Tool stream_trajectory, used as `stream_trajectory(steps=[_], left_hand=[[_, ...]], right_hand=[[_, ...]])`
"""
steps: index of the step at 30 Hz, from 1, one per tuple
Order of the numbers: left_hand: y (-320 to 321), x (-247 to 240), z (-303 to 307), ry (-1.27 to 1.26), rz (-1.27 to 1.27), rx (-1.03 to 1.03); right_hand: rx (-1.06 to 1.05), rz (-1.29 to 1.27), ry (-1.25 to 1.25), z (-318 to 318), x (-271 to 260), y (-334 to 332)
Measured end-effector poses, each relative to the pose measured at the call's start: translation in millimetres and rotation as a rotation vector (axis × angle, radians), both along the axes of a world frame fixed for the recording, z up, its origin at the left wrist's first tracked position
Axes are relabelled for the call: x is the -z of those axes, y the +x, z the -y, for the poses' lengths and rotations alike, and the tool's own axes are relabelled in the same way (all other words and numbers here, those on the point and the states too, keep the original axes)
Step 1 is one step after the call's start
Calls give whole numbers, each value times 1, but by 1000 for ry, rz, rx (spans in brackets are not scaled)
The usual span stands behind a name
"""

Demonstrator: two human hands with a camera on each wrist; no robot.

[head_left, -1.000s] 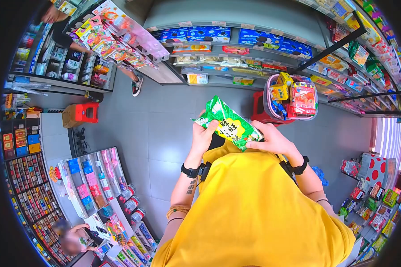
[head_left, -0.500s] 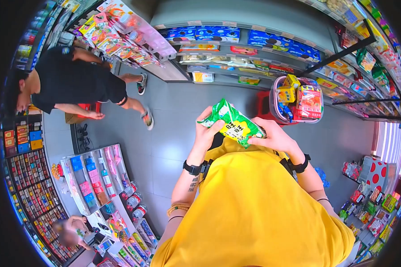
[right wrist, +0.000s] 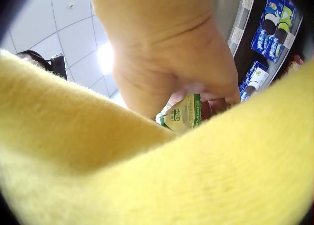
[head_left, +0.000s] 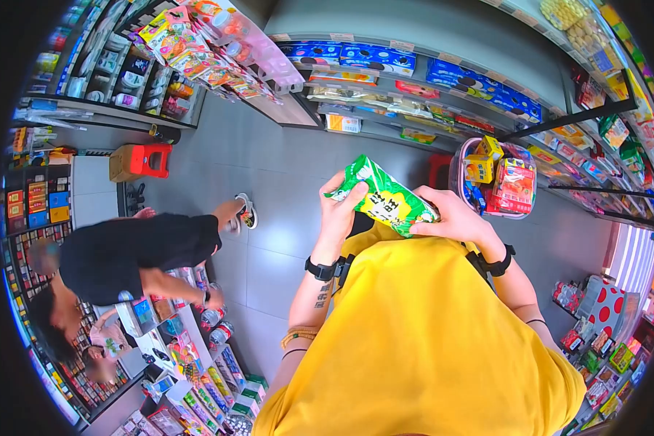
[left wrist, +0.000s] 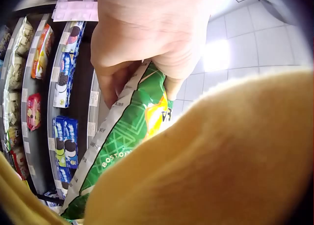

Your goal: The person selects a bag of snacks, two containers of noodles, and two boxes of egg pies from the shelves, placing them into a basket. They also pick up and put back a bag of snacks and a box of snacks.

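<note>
A green snack bag (head_left: 386,205) with a yellow patch and black lettering is held in front of the yellow shirt in the head view. My left hand (head_left: 339,205) grips its left end, thumb on the printed face and fingers behind. At the other end my right hand (head_left: 452,218) holds the bag, thumb along the lower edge. The left wrist view shows the bag's green and white side (left wrist: 125,129) between thumb and fingers of the left hand (left wrist: 152,33). Yellow cloth covers much of both wrist views; beside the right hand (right wrist: 171,63) only a bit of bag (right wrist: 184,112) shows.
A basket (head_left: 459,178) full of packets stands right of the bag on a red stool (head_left: 437,167). Shelves with blue cookie boxes (head_left: 378,59) run ahead. A person in black (head_left: 134,254) is at the left by the counter display. Another red stool (head_left: 152,160) stands far left.
The person in black came into view from the upper left and moved down toward the counter. The shelves and basket shifted right in view. Both hands keep holding the bag, its tilt slightly changed.
</note>
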State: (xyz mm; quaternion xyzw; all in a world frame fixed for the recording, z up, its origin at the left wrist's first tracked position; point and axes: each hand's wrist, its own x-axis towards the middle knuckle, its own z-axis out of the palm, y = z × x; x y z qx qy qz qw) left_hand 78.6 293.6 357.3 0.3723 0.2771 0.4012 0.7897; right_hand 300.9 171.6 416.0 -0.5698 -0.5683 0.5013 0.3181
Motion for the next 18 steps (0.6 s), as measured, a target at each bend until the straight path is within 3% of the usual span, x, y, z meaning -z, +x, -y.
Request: stream_trajectory(steps=[4, 7, 13, 16, 18], left_hand=[[13, 4, -7, 38, 0, -1], [20, 5, -12, -115, 81, -68], [22, 7, -19, -138, 64, -149], [23, 2, -25, -137, 60, -150], [25, -6, -30, -114, 32, -107]], right_hand=[[-21, 72, -65, -9, -3, 14], [-33, 64, -87, -13, -2, 19], [-72, 33, -93, -26, -4, 24], [-54, 115, 94, -28, 6, 27], [-5, 32, 48, -29, 2, 31]])
